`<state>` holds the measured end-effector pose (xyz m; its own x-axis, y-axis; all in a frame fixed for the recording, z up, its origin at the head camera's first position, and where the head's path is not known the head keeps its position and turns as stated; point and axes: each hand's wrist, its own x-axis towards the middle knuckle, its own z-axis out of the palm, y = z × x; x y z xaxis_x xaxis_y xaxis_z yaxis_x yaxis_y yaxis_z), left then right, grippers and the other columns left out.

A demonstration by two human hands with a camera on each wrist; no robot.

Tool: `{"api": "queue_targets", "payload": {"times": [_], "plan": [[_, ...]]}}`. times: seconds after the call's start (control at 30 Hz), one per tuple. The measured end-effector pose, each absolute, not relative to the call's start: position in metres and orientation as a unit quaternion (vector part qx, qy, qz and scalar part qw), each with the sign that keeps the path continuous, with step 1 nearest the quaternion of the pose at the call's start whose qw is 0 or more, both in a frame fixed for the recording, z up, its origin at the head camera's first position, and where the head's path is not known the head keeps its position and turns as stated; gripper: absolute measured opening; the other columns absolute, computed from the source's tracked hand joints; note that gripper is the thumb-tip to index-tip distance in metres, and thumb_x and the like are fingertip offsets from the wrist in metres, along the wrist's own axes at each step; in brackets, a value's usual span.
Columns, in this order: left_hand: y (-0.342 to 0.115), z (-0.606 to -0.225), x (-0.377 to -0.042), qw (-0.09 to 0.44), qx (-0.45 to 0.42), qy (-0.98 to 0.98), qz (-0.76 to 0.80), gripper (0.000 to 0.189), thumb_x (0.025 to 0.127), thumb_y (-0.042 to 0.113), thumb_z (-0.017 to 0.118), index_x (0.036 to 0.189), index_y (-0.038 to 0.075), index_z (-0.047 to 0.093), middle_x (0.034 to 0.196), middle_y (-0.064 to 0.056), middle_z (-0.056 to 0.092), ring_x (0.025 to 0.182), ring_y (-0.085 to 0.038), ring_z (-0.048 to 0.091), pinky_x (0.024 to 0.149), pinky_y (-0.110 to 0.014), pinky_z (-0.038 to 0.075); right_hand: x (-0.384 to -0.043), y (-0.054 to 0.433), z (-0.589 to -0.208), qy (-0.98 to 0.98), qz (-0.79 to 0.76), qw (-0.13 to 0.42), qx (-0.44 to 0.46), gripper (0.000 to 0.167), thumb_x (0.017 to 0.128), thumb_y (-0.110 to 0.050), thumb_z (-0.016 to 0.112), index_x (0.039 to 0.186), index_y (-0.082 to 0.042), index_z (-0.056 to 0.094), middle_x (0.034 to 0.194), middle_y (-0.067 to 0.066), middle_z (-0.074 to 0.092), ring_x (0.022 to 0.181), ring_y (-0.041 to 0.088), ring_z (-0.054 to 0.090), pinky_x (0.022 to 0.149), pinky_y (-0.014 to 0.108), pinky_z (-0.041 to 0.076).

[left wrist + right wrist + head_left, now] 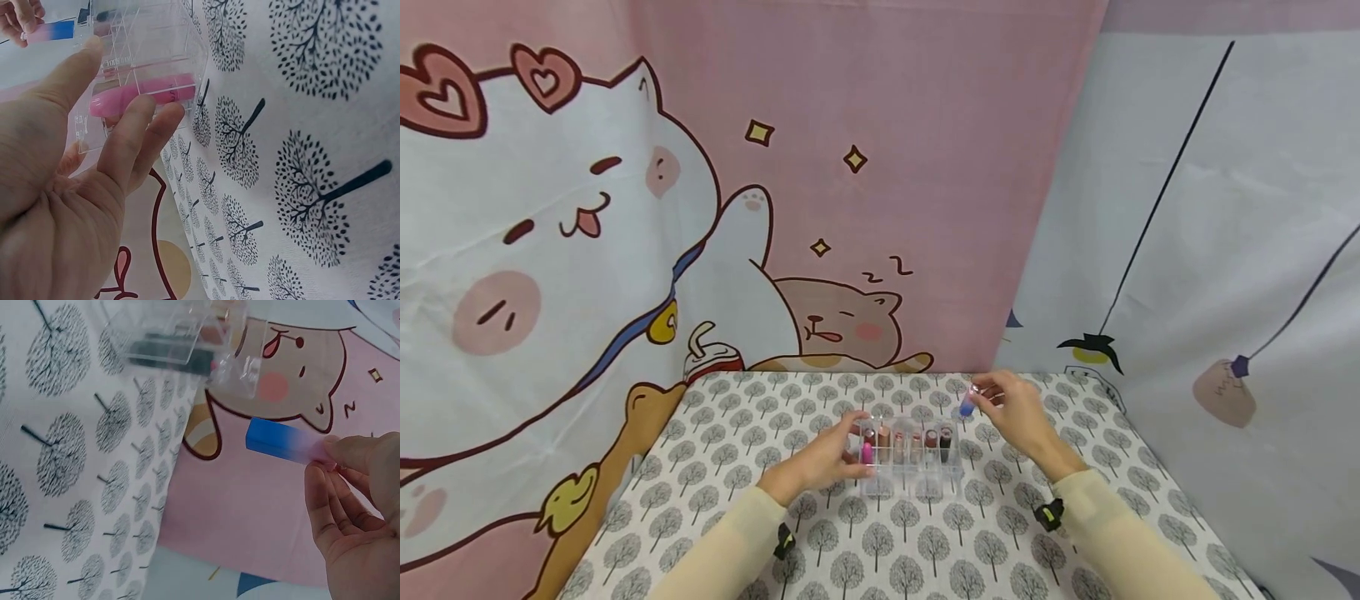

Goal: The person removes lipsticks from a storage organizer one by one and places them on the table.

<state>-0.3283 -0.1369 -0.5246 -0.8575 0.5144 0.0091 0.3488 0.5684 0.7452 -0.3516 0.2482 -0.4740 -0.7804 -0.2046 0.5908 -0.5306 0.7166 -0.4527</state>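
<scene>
A clear plastic lipstick organizer (pixel 910 472) stands on the table, with several lipsticks in its back compartments. My left hand (pixel 818 458) grips its left end, thumb on one side and fingers on the other. Close to those fingers is a bright pink lipstick (pixel 144 95), seen through the clear wall. Beyond the organizer's right end, my right hand (pixel 1021 414) pinches a blue-to-pink lipstick tube (pixel 281 441) by its pink end. The tube is held in the air, its blue end tilted downward. A dark lipstick (pixel 945 445) occupies the rightmost back slot.
A white cloth with grey tree prints (pixel 880 542) covers the table. Behind it hangs a pink curtain (pixel 940 167) with cartoon animals, and a pale curtain (pixel 1240 250) hangs on the right. Small black devices (pixel 1049 514) sit on both wrists.
</scene>
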Motion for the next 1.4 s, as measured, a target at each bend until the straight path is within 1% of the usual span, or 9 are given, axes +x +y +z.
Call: {"api": "queue_targets", "payload": {"times": [0.13, 0.27, 0.5, 0.67, 0.8, 1.13, 1.27, 1.4], "plan": [[-0.136, -0.524, -0.328, 0.105, 0.244, 0.88, 0.393, 0.105, 0.101, 0.033, 0.093, 0.182, 0.018, 0.027, 0.171, -0.026, 0.055, 0.116, -0.026, 0.081, 0.098, -0.04, 0.072, -0.356, 0.257, -0.479, -0.896, 0.316, 0.248, 0.192, 0.028, 0.102, -0.005, 0.09, 0.128, 0.003, 0.082, 0.112, 0.018, 0.084, 0.094, 0.033, 0.085, 0.085, 0.047, 0.074], [-0.136, -0.523, -0.328, 0.1, 0.248, 0.881, 0.39, 0.106, 0.101, 0.032, 0.093, 0.182, 0.017, 0.027, 0.17, -0.027, 0.056, 0.116, -0.027, 0.081, 0.097, -0.041, 0.072, -0.361, 0.264, -0.484, -0.9, 0.319, 0.235, 0.181, 0.027, 0.103, -0.004, 0.089, 0.128, 0.002, 0.082, 0.113, 0.018, 0.084, 0.095, 0.031, 0.084, 0.087, 0.048, 0.074], [-0.136, -0.524, -0.327, 0.104, 0.245, 0.883, 0.386, 0.105, 0.102, 0.033, 0.093, 0.182, 0.017, 0.027, 0.17, -0.025, 0.056, 0.115, -0.024, 0.081, 0.098, -0.04, 0.072, -0.366, 0.273, -0.493, -0.907, 0.32, 0.215, 0.169, 0.022, 0.104, -0.005, 0.088, 0.125, 0.0, 0.082, 0.114, 0.018, 0.085, 0.093, 0.029, 0.084, 0.081, 0.038, 0.073], [-0.136, -0.523, -0.327, 0.104, 0.243, 0.881, 0.392, 0.106, 0.101, 0.032, 0.094, 0.182, 0.017, 0.027, 0.171, -0.026, 0.056, 0.116, -0.025, 0.081, 0.098, -0.042, 0.072, -0.372, 0.278, -0.499, -0.909, 0.322, 0.206, 0.166, 0.024, 0.103, -0.004, 0.088, 0.126, 0.002, 0.082, 0.114, 0.019, 0.086, 0.094, 0.031, 0.085, 0.081, 0.039, 0.074], [-0.135, -0.522, -0.326, 0.103, 0.243, 0.881, 0.392, 0.106, 0.1, 0.03, 0.094, 0.182, 0.017, 0.027, 0.171, -0.027, 0.055, 0.116, -0.026, 0.081, 0.097, -0.043, 0.072, -0.377, 0.283, -0.506, -0.915, 0.313, 0.199, 0.161, 0.026, 0.103, -0.004, 0.088, 0.128, 0.003, 0.081, 0.112, 0.017, 0.085, 0.094, 0.03, 0.084, 0.083, 0.04, 0.073], [-0.135, -0.521, -0.326, 0.1, 0.244, 0.884, 0.386, 0.105, 0.101, 0.032, 0.093, 0.182, 0.018, 0.027, 0.172, -0.027, 0.055, 0.116, -0.026, 0.081, 0.1, -0.043, 0.072, -0.387, 0.295, -0.522, -0.925, 0.316, 0.158, 0.143, 0.026, 0.105, -0.005, 0.086, 0.13, 0.001, 0.082, 0.112, 0.015, 0.086, 0.096, 0.028, 0.083, 0.079, 0.034, 0.072], [-0.134, -0.522, -0.326, 0.102, 0.242, 0.884, 0.388, 0.106, 0.101, 0.032, 0.093, 0.182, 0.019, 0.027, 0.172, -0.026, 0.055, 0.116, -0.025, 0.081, 0.1, -0.042, 0.072, -0.389, 0.297, -0.527, -0.928, 0.314, 0.148, 0.137, 0.026, 0.106, -0.006, 0.086, 0.13, 0.003, 0.081, 0.11, 0.014, 0.085, 0.096, 0.029, 0.083, 0.079, 0.035, 0.071], [-0.134, -0.523, -0.327, 0.103, 0.24, 0.884, 0.387, 0.106, 0.101, 0.033, 0.093, 0.182, 0.019, 0.027, 0.172, -0.025, 0.055, 0.116, -0.023, 0.08, 0.1, -0.042, 0.071, -0.391, 0.298, -0.53, -0.929, 0.314, 0.145, 0.135, 0.028, 0.106, -0.007, 0.086, 0.132, 0.002, 0.081, 0.111, 0.014, 0.085, 0.099, 0.03, 0.084, 0.083, 0.042, 0.072]]}}
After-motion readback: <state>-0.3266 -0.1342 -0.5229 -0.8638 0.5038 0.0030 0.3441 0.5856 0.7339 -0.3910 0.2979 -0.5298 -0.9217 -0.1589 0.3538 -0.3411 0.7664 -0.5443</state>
